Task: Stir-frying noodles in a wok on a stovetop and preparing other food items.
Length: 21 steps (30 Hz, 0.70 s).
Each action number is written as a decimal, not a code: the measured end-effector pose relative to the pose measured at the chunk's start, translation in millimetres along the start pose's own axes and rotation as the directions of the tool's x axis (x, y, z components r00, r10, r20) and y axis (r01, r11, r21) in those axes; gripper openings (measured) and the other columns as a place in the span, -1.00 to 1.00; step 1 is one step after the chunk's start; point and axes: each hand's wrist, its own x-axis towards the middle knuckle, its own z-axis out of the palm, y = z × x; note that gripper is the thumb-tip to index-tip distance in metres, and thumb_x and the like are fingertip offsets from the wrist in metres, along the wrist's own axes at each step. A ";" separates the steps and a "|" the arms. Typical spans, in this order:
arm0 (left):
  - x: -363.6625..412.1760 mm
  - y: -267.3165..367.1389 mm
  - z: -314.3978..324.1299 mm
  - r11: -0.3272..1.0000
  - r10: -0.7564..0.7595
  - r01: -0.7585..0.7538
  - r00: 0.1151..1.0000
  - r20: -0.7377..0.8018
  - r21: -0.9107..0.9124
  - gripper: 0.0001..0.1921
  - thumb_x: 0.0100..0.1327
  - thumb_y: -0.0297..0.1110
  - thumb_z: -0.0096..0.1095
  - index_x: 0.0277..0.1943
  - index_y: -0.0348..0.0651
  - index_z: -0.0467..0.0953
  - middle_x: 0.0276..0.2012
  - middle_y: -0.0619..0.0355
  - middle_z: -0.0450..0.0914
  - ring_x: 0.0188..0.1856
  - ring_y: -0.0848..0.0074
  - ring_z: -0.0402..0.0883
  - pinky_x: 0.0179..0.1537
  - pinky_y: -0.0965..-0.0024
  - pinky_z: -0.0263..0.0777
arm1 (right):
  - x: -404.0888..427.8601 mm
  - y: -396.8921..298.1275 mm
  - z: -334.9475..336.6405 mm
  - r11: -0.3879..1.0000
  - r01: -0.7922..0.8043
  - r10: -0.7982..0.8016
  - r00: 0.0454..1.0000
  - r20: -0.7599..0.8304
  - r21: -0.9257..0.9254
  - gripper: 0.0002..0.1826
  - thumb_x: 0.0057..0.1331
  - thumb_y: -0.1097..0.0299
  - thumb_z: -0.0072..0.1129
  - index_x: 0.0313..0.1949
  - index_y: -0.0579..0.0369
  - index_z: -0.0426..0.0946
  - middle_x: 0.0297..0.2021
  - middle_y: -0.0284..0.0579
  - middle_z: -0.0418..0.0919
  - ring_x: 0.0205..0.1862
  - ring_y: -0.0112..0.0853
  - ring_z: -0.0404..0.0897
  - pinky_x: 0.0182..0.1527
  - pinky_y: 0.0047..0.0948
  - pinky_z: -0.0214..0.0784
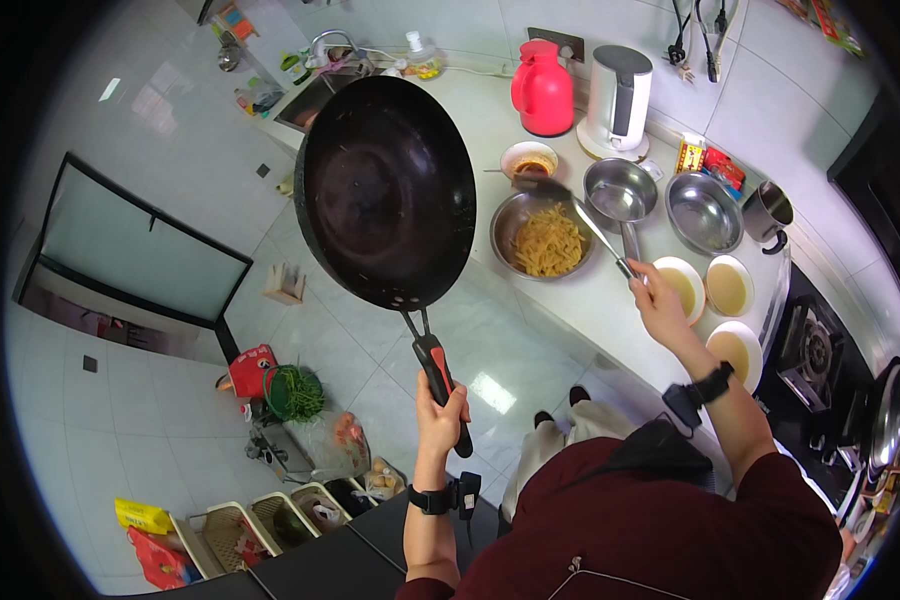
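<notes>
My left hand (440,414) grips the black and red handle of a dark wok (387,191), raised over the floor left of the counter with its inside facing me. In my right hand (656,304) is a metal spatula (596,229); its dark blade is over the rim of a steel bowl (504,251) that holds yellowish cooked strips (549,241). Just behind that bowl sits a small white bowl (529,157) with reddish-brown sauce. A steel saucepan (620,191) stands to the right of the spatula. Several white bowls (727,285) of pale yellowish liquid are near my right hand.
A red thermos jug (544,90) and a white electric kettle (616,101) stand at the wall. To the right are an empty-looking steel basin (703,212), a steel mug (767,211) and a gas stove (816,352). The sink (307,101) is behind the wok. Baskets (232,536) line the lower left.
</notes>
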 end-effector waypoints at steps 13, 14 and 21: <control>2.6 -0.4 -3.0 0.999 0.027 -0.027 1.000 -0.001 -0.017 -0.72 0.16 -0.59 0.08 -0.09 -0.22 0.22 -0.52 0.18 0.40 -0.70 0.60 0.36 -0.67 0.53 0.29 | -0.8 -4.5 3.3 0.903 0.228 -0.278 0.956 -0.092 -0.364 -0.72 0.32 0.31 -0.01 0.01 -0.02 0.40 -0.30 0.05 0.56 -0.33 0.02 0.54 -0.32 -0.17 0.37; 1.5 2.1 -3.5 1.000 0.025 -0.025 1.000 -0.003 -0.002 -0.73 0.17 -0.58 0.08 -0.10 -0.22 0.22 -0.51 0.18 0.40 -0.70 0.60 0.36 -0.67 0.53 0.29 | -4.8 -6.3 3.7 0.905 0.201 -0.242 0.968 -0.066 -0.374 -0.69 0.33 0.32 -0.02 0.06 -0.02 0.38 -0.29 0.07 0.56 -0.30 -0.02 0.56 -0.28 -0.28 0.37; 5.0 7.0 2.0 1.000 0.007 -0.007 1.000 0.016 0.002 -0.76 0.19 -0.60 0.04 -0.13 -0.23 0.20 -0.51 0.19 0.39 -0.68 0.62 0.35 -0.64 0.55 0.27 | 6.7 12.0 0.6 0.868 0.162 -0.193 0.981 -0.019 -0.469 -0.72 0.32 0.31 -0.02 0.02 -0.02 0.40 -0.27 0.03 0.56 -0.31 0.00 0.55 -0.30 -0.19 0.39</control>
